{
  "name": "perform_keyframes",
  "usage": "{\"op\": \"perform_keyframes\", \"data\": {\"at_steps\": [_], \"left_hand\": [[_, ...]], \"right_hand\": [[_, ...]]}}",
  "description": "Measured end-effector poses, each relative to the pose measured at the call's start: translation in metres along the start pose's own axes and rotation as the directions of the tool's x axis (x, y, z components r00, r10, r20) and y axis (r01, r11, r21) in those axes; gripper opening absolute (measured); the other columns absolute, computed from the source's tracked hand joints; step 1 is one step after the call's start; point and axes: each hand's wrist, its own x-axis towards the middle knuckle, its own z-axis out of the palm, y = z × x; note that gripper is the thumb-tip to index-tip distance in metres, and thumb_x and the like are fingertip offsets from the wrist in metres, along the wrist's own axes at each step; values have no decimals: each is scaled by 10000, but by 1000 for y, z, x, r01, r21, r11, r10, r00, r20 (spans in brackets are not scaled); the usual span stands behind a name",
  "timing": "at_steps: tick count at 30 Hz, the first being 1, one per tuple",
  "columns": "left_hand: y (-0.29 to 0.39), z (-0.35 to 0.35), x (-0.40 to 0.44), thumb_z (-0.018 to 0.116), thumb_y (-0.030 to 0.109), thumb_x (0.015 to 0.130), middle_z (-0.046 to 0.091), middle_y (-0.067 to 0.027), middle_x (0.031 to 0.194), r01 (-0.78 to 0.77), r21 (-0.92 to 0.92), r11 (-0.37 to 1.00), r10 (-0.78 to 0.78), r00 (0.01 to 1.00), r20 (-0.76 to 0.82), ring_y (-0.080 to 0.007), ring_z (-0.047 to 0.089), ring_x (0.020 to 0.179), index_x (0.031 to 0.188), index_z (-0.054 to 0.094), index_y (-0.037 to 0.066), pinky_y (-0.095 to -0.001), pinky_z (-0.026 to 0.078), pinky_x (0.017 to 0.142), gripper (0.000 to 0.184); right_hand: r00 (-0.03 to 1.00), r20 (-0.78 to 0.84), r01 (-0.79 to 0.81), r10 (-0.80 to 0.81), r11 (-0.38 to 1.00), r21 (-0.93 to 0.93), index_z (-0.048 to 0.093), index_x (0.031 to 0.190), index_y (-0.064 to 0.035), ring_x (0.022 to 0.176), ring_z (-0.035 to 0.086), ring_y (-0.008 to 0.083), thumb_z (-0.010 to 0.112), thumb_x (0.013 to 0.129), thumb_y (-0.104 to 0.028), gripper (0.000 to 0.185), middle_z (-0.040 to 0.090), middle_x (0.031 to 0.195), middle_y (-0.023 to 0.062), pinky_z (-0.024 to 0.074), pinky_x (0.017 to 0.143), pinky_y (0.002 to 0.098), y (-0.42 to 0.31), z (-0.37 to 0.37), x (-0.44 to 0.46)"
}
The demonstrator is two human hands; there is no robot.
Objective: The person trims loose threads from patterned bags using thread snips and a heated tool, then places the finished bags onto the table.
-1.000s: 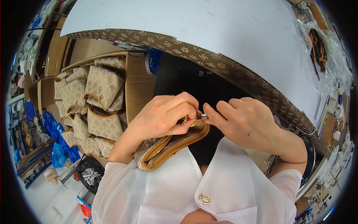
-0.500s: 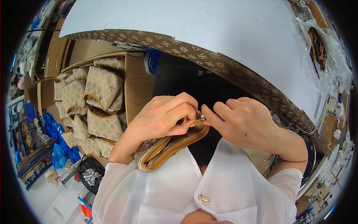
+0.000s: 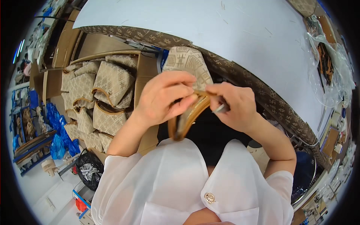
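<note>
A beige patterned zip pouch (image 3: 186, 62) with tan trim hangs before me, its body pointing away toward the table edge. My left hand (image 3: 161, 98) pinches the tan trim at the zipped mouth, thumb and fingers closed. Opposite it, my right hand (image 3: 237, 107) is closed on the other side of the same trim. A small pale grey object (image 3: 222, 108) shows under the right fingers; its kind is unclear. The brass zip teeth (image 3: 198, 107) run along the curved opening, which is partly blurred.
Left of me a cardboard box (image 3: 147, 69) holds several similar pouches (image 3: 112, 82). Ahead is a white table (image 3: 210, 26) with loose threads and a brown patterned cloth edge (image 3: 240, 69). Clear plastic (image 3: 333, 75) lies at the right; a black bag (image 3: 90, 168) stands lower left.
Both hands have risen away from my body with the pouch. Its body has swung from beside my left forearm to the far side, and the zipped mouth has turned.
</note>
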Motion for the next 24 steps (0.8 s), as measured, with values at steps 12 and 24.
{"op": "perform_keyframes", "data": {"at_steps": [12, 24], "left_hand": [[9, -46, 39, 720, 171, 874, 563, -70, 842, 681, -69, 729, -371, 477, 797, -220, 572, 759, 874, 588, 31, -313, 461, 681, 193], [14, -13, 13, 678, 101, 905, 575, -50, 700, 594, -295, 749, -353, 733, 581, -203, 595, 601, 883, 555, 41, -320, 440, 538, 139]], "right_hand": [[940, 186, 298, -286, 954, -40, 590, 1136, -21, 520, 539, 179, 721, 756, -90, 408, 553, 692, 36, 425, 464, 283, 0, -1, -6], [711, 595, -485, 376, 874, 28, 462, 983, -35, 617, 626, 334, 605, 969, -215, 230, 633, 701, 119, 465, 547, 397, -42, -51, 22]]}}
